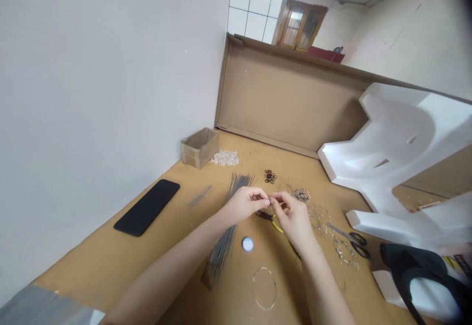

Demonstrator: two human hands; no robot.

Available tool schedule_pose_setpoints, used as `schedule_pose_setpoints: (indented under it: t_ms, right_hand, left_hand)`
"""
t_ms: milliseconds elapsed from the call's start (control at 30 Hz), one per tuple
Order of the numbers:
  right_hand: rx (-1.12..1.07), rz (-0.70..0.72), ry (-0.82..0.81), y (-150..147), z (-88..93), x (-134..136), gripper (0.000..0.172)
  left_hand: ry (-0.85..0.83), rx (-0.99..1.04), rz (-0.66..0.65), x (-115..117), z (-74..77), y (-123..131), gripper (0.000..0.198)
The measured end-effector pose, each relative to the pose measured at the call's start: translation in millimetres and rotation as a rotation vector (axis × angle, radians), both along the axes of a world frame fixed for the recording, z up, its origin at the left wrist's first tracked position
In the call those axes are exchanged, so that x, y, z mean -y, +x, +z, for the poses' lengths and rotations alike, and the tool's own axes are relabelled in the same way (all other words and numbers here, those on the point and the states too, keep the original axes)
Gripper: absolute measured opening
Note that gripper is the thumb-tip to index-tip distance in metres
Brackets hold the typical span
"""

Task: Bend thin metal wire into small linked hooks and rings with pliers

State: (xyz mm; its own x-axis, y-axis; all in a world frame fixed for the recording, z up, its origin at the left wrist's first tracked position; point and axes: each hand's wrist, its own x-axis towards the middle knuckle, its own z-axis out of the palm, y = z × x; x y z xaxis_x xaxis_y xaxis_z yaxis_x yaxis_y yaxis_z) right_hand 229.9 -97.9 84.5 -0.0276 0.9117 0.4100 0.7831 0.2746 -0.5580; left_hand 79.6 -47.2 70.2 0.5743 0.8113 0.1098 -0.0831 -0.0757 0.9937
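My left hand [247, 204] and my right hand [291, 212] meet over the middle of the table, fingertips pinched close together. Something tiny and dark sits between them, too small to name. Under my hands lie pliers with yellow-and-black handles [276, 224], partly covered by the right hand. A bundle of thin grey wires [223, 249] runs beneath my left wrist. Nearer to me are a small round blue-white lid or tin [248, 244] and a thin wire ring [264, 288]. Several dark rings [270, 176] are heaped just beyond my hands.
A small cardboard box [200, 148] stands by the wall beside clear beads [225, 157]. A black phone [147, 208] lies at left. To the right are wire loops [344, 252], scissors [350, 239] and white foam packaging [401, 133]. A cardboard panel [291, 99] closes off the back.
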Motion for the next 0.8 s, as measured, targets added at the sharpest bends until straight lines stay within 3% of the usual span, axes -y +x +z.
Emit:
schedule_pose_setpoints:
  t_ms: [133,333,400,500,567,600,700,800]
  right_hand:
    - [0.155,-0.006,0.090,7.1,2.3,0.5,0.018]
    - [0.044,-0.077,0.121,18.3,4.7,-2.8,0.017]
    - [0.011,-0.067,0.114,19.0,6.8,-2.7,0.017]
    - [-0.038,-0.048,0.076,17.5,9.7,-0.9,0.018]
    - [-0.112,-0.032,0.028,15.9,10.4,0.6,0.019]
    - [-0.166,-0.022,-0.002,15.1,10.4,1.2,0.020]
    - [-0.336,0.016,-0.096,13.7,9.8,2.8,0.025]
    - [-0.423,0.051,-0.164,13.6,9.8,3.8,0.025]
  left_hand:
    - [0.062,-0.060,0.017,1.7,2.1,-0.4,0.013]
    - [0.035,-0.198,-0.159,3.6,6.9,-4.1,0.017]
    - [0.134,-0.285,-0.106,-5.2,9.3,-18.9,0.018]
    - [0.331,-0.604,0.127,-29.7,9.6,-57.0,0.015]
    - [0.354,-0.959,0.300,-49.0,4.1,-84.7,0.014]
    - [0.326,-1.035,0.334,-58.1,-0.8,-96.7,0.014]
    - [0.249,-1.137,0.358,-79.3,-21.5,-118.9,0.009]
    - [0.177,-1.177,0.334,-90.9,-42.2,-122.9,0.010]
